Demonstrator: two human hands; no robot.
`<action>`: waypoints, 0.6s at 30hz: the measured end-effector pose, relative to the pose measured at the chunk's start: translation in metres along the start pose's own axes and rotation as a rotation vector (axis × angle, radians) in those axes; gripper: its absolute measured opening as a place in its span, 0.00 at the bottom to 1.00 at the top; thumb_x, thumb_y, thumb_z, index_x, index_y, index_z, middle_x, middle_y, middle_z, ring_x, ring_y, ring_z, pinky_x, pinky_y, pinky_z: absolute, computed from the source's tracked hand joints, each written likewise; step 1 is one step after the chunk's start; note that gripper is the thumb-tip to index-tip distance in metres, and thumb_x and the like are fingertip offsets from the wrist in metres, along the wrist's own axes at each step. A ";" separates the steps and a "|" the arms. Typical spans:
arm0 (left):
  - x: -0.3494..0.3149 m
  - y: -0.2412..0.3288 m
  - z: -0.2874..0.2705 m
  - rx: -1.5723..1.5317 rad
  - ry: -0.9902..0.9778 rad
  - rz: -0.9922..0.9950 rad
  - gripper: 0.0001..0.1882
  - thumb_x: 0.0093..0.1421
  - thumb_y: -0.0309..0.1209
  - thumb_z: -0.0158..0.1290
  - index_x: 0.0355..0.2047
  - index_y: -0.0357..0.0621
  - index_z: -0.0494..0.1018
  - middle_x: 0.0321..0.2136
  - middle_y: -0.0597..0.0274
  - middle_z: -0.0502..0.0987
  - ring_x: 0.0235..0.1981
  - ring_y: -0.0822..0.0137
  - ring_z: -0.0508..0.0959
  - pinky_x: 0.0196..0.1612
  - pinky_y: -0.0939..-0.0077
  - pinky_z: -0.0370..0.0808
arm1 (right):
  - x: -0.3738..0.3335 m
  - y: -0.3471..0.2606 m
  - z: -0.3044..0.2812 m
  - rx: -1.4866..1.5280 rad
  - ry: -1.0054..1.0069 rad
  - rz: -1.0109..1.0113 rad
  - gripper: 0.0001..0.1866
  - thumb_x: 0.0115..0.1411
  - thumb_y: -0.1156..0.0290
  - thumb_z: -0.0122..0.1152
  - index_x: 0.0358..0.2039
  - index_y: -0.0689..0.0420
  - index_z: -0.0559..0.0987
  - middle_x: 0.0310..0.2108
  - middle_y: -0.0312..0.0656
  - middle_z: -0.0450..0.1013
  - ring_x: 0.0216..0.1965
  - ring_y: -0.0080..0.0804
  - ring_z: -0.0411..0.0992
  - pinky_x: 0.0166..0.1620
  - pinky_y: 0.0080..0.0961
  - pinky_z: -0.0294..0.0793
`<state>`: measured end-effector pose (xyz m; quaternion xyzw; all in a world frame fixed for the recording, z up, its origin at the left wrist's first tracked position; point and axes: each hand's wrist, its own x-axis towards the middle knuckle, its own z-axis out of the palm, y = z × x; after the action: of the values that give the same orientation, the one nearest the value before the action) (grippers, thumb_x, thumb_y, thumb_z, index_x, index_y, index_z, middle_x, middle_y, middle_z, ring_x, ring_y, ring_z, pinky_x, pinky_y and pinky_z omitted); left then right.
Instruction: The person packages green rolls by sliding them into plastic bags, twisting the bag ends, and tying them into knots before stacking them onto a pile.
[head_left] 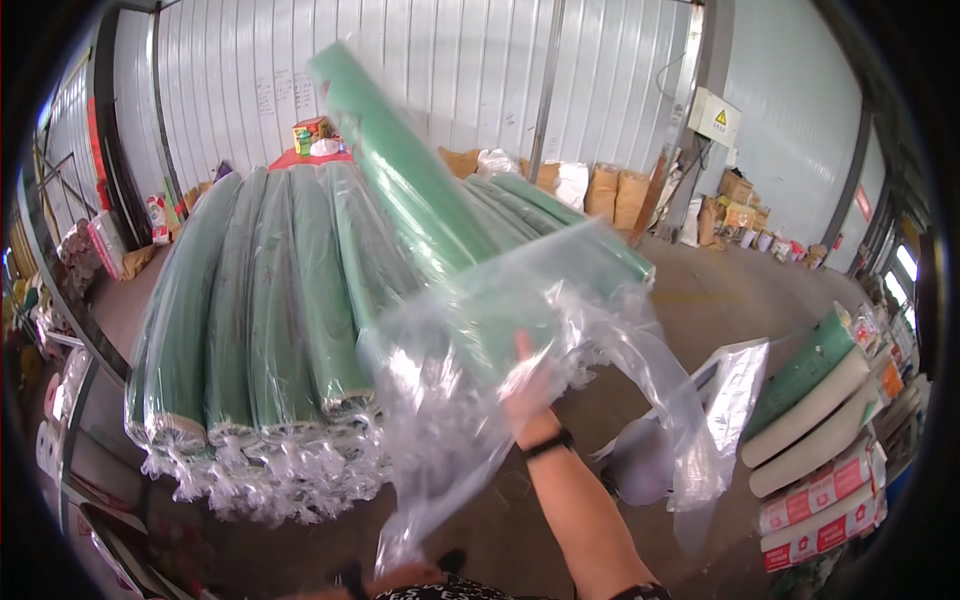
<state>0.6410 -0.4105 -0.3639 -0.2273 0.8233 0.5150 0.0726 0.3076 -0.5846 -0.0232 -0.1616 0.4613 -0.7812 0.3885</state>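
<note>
A green roll [420, 190] slants up and to the left above the other rolls, its lower part inside a loose clear plastic bag [440, 350]. At its lower end my right hand [526, 392], with a black wristband, is closed on the bag. One finger shows pointing up, and the film partly covers the others. Low at the front edge lies my left hand [408, 575], close to a hanging strip of the film. Its fingers are blurred and mostly cut off. The bag's other loose end hangs to the right of my right hand.
Several wrapped green rolls [270, 300] lie side by side on the left, their plastic ends bunched toward me. More rolls [560, 215] lie behind the bag. At right are stacked rolls and red-and-white packages [820, 495]. Brown sacks [615, 190] line the metal wall.
</note>
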 end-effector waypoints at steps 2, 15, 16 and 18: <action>-0.049 0.067 -0.042 -0.267 0.075 -0.451 0.19 0.67 0.46 0.45 0.41 0.45 0.77 0.25 0.65 0.77 0.30 0.72 0.75 0.36 0.76 0.73 | 0.069 0.067 0.015 -0.131 0.149 -0.145 0.25 0.65 0.57 0.55 0.53 0.64 0.71 0.44 0.46 0.75 0.42 0.31 0.73 0.46 0.32 0.73; 0.021 0.239 -0.126 -0.699 0.189 -0.192 0.17 0.68 0.43 0.47 0.37 0.41 0.75 0.24 0.71 0.72 0.26 0.80 0.69 0.31 0.83 0.68 | 0.095 0.085 -0.061 -1.172 -0.442 -0.659 0.21 0.59 0.63 0.59 0.52 0.55 0.73 0.29 0.56 0.74 0.31 0.50 0.73 0.33 0.40 0.70; 0.036 0.260 -0.134 -0.756 0.187 -0.154 0.17 0.68 0.44 0.46 0.36 0.41 0.74 0.25 0.72 0.71 0.26 0.80 0.68 0.30 0.84 0.67 | 0.097 0.076 -0.084 -1.028 -0.551 -0.692 0.21 0.60 0.67 0.57 0.54 0.53 0.72 0.31 0.59 0.74 0.32 0.55 0.73 0.34 0.42 0.70; 0.063 0.290 -0.139 -0.906 0.390 0.050 0.16 0.68 0.44 0.45 0.36 0.45 0.71 0.23 0.75 0.68 0.23 0.83 0.64 0.25 0.86 0.61 | 0.047 0.034 -0.124 -1.361 -0.490 -0.543 0.19 0.63 0.71 0.51 0.55 0.57 0.70 0.39 0.58 0.73 0.37 0.56 0.72 0.39 0.42 0.71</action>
<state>0.4706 -0.4451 -0.0859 -0.3084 0.5200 0.7706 -0.2015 0.2170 -0.5562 -0.1221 -0.6405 0.6851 -0.3354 0.0894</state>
